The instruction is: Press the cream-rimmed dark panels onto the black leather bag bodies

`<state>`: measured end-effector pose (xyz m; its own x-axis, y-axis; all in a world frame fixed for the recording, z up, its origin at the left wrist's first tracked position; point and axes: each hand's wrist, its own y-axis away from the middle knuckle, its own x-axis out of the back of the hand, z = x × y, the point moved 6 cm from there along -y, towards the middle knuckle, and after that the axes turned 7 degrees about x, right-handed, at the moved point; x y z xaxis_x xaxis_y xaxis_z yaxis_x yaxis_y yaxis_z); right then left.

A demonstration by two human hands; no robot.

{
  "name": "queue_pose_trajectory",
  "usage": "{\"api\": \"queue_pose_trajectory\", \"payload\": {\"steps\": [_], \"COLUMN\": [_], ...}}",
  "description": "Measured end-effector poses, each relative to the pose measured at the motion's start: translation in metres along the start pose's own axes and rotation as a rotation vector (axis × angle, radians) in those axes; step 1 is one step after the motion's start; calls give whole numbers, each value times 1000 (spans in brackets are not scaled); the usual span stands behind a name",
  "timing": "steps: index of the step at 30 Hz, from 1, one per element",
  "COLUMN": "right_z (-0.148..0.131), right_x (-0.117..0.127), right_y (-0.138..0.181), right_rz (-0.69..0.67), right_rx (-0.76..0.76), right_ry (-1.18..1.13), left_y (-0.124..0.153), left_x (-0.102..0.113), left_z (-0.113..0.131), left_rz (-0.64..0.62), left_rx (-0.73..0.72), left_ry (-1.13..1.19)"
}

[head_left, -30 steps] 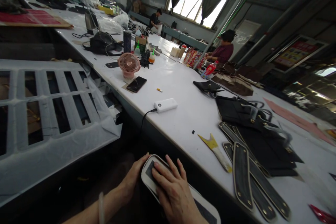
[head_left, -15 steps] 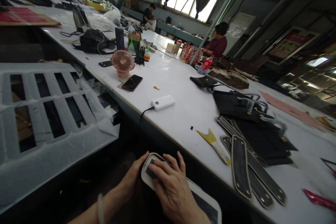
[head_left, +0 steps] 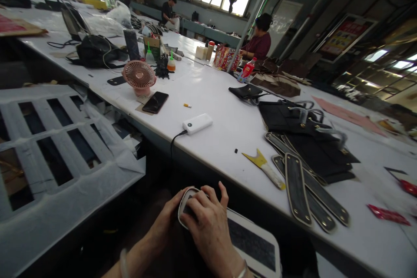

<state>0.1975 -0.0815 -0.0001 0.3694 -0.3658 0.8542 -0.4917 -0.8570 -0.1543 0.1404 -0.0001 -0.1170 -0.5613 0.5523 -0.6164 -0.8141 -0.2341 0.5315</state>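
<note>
Low in the picture, in front of the table edge, I hold a long dark panel [head_left: 254, 245] with rounded ends and a pale rim. My left hand [head_left: 167, 217] grips its far left end from the side, fingers partly hidden behind the rim. Curled over that same end, my right hand [head_left: 210, 221] presses its fingers and thumb onto the dark face, with one finger raised. The panel's middle is covered by the right hand, and its other end shows beyond the wrist. Similar dark strips [head_left: 297, 189] with pale edges and metal studs lie on the table.
On the white table [head_left: 215, 169] are a yellow-tipped tool [head_left: 263, 167], a white power bank [head_left: 197, 123] with a cable, a phone [head_left: 155, 102], a pink fan [head_left: 139, 76] and black bag pieces [head_left: 306, 139]. A white slotted rack [head_left: 71, 186] stands left. Two people sit farther back.
The view has shifted slightly. My right fingers have curled more tightly over the panel's end, and more of the panel's near end shows. My left hand keeps its grip.
</note>
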Motion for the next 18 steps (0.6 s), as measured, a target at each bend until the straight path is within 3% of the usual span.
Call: {"api": "queue_pose_trajectory", "payload": {"steps": [11, 18], "right_z": [-2, 0], "right_x": [-1, -3], "right_y": [2, 4], "right_rz": [125, 132], "right_rx": [-2, -23], "right_ry": [-48, -62], "left_y": [6, 10], "left_x": [2, -6], "left_z": [-1, 4], "left_rz": [-73, -79], "left_rx": [27, 96], "left_ry": [7, 56]}}
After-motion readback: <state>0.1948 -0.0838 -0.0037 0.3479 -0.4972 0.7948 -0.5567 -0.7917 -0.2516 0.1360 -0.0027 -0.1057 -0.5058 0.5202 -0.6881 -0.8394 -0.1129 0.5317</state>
